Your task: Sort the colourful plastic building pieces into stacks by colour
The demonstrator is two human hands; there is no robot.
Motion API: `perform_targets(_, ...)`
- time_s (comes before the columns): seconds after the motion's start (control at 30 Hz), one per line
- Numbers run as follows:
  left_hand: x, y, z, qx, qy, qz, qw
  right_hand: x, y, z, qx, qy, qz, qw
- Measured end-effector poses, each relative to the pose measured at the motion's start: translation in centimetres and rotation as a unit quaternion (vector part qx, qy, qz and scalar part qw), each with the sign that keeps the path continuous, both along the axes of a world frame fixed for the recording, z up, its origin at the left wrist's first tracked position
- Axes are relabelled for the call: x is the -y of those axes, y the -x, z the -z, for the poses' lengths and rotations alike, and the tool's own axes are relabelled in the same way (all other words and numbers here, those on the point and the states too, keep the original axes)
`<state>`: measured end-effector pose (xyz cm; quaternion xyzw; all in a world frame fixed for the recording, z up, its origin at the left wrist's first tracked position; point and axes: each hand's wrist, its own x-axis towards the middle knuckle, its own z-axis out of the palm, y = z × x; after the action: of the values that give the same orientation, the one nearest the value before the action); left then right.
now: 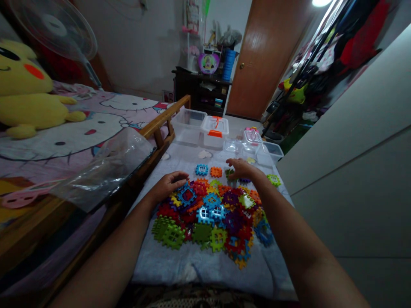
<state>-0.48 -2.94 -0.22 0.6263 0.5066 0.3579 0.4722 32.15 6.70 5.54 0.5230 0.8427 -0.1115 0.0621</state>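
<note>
A heap of colourful plastic interlocking building tiles [212, 200] with toothed edges lies on a cloth-covered table. My left hand [170, 185] rests at the heap's left edge beside a blue frame tile [186, 194], fingers stretched out and holding nothing visible. Beyond the heap, a blue window tile [202, 170] and an orange tile [216, 172] lie apart in a row. My right hand [241, 168] is over a green tile [229, 173] at the right of that row, its fingers extended and partly covering it. A purple tile [244, 180] shows under my right wrist.
Clear plastic boxes [189, 128] stand at the table's far end, one with an orange-latched lid [215, 125]. Smaller clear containers [269, 153] sit at the far right. A wooden bed rail [163, 117] borders the left, with a plastic bag [109, 167] by it. White cabinet panels [353, 171] border the right.
</note>
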Motion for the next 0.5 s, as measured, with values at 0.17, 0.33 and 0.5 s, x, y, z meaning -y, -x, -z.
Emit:
perform_targets(0.17,0.1,-0.1,-0.2,-0.001,0.004,-0.003,1.000,1.5,0.2,1.0,0.048,-0.009,-0.016,0.999)
perform_targets(0.33,0.1,-0.1,-0.2,-0.003,0.004,-0.005,1.000,1.6,0.9,0.8,0.037,-0.012,-0.014,0.999)
perform_targets(0.5,0.1,-0.1,-0.3,-0.004,0.003,-0.006,1.000,1.3,1.3,0.7,0.033,-0.008,-0.002,0.999)
